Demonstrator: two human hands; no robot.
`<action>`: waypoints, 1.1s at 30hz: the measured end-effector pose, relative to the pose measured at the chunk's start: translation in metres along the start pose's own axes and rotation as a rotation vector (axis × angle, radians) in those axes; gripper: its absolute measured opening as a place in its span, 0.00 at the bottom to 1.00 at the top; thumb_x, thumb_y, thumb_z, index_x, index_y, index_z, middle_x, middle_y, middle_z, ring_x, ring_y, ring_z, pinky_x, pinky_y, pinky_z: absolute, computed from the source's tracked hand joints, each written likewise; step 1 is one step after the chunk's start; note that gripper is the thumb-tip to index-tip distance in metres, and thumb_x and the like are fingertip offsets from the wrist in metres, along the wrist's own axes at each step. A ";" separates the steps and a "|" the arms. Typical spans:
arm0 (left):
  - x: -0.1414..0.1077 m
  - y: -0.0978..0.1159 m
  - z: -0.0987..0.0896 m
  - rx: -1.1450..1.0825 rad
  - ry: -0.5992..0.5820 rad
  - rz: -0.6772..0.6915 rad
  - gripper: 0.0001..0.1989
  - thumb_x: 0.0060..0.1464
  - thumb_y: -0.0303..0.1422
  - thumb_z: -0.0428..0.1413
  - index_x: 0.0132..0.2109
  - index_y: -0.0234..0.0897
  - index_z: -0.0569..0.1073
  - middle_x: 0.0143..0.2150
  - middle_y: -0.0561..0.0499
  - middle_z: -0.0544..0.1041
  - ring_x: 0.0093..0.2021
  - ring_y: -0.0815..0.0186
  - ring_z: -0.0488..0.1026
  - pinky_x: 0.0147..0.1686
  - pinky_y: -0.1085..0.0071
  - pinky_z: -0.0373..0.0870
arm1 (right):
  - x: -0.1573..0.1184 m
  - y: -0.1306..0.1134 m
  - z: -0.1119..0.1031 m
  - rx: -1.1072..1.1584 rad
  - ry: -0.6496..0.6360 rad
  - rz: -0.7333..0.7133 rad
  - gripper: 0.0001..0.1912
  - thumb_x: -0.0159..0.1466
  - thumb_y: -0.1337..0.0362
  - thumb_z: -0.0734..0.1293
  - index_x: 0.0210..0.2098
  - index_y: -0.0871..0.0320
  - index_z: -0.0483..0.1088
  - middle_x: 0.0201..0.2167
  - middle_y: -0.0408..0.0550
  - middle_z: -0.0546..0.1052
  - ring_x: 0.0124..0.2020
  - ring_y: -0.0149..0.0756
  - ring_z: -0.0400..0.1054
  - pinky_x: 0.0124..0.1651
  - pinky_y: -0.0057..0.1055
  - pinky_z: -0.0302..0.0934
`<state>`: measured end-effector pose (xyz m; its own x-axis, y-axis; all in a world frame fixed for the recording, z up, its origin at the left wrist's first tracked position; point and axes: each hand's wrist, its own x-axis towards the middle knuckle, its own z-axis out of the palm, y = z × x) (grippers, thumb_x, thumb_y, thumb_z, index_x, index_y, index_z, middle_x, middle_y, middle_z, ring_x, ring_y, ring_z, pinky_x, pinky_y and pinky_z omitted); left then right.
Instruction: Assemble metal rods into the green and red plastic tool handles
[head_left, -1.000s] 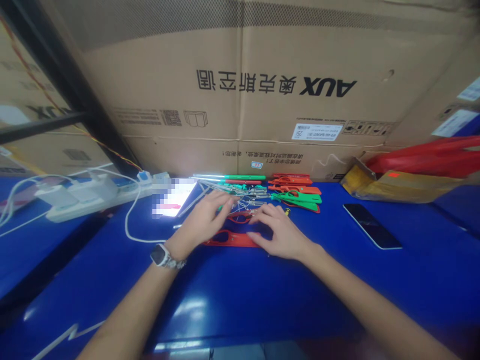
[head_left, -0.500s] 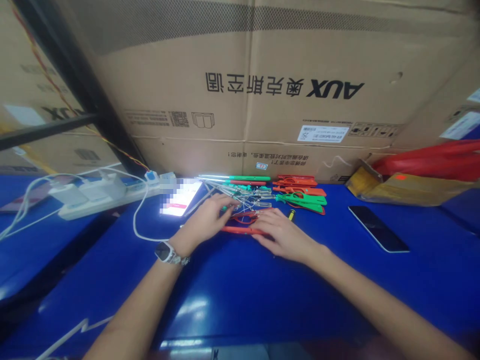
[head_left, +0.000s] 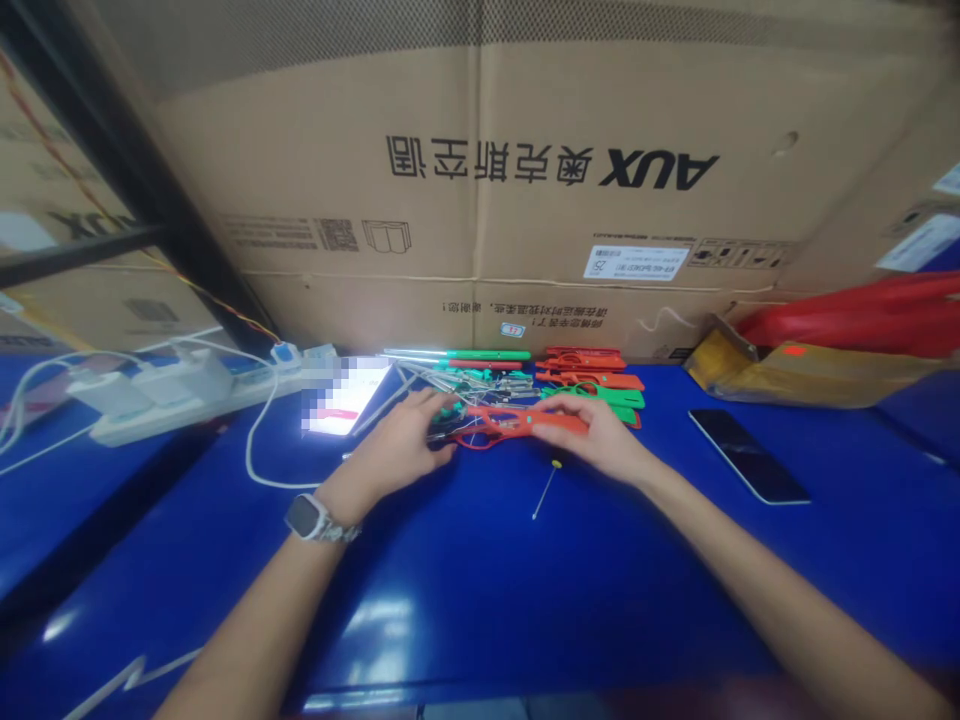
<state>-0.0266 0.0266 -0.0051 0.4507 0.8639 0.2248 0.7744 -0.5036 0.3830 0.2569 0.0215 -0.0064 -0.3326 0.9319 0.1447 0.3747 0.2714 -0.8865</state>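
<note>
My right hand is closed on an orange plastic handle-like piece, thumb on its near side. The piece is held above the blue table, pointing left towards my left hand. My left hand is curled at the near left edge of a pile of thin metal rods and small teal and green parts; what lies between its fingers is hidden. A red-orange loop-shaped part shows between the hands. In front of my right hand lies a thin metal rod with a yellow end.
Green and orange handle-like pieces lie behind my right hand. To the left are a lit phone and a white power strip with cables. A dark phone and an open carton sit right. Large cardboard stands behind.
My right hand has lifted the orange piece off the table and moved it back and right. The yellow-ended rod now shows in front of it. My left hand has shifted slightly left.
</note>
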 end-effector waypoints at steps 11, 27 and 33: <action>-0.007 -0.028 -0.011 -0.078 -0.162 -0.063 0.09 0.54 0.26 0.58 0.42 0.37 0.78 0.41 0.47 0.76 0.41 0.60 0.73 0.42 0.66 0.70 | -0.005 -0.023 0.045 -0.601 -0.315 -0.401 0.27 0.57 0.53 0.74 0.54 0.56 0.72 0.45 0.53 0.71 0.47 0.46 0.64 0.55 0.46 0.54; -0.005 -0.030 -0.001 -0.107 -0.138 -0.036 0.06 0.56 0.23 0.57 0.39 0.36 0.76 0.38 0.49 0.75 0.35 0.64 0.72 0.37 0.70 0.67 | 0.062 -0.002 0.082 -0.541 -0.192 -0.417 0.05 0.65 0.63 0.70 0.33 0.54 0.77 0.34 0.42 0.78 0.42 0.36 0.67 0.47 0.37 0.44; -0.006 -0.028 -0.002 -0.095 -0.142 -0.015 0.05 0.57 0.24 0.57 0.39 0.36 0.77 0.37 0.49 0.76 0.34 0.65 0.72 0.35 0.71 0.67 | 0.057 0.002 0.084 -0.507 -0.165 -0.445 0.05 0.66 0.64 0.69 0.34 0.55 0.77 0.36 0.44 0.79 0.42 0.37 0.67 0.47 0.37 0.44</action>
<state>-0.0519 0.0355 -0.0155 0.5025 0.8596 0.0924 0.7390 -0.4826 0.4702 0.1661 0.0546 -0.0366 -0.6606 0.6680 0.3425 0.5171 0.7357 -0.4375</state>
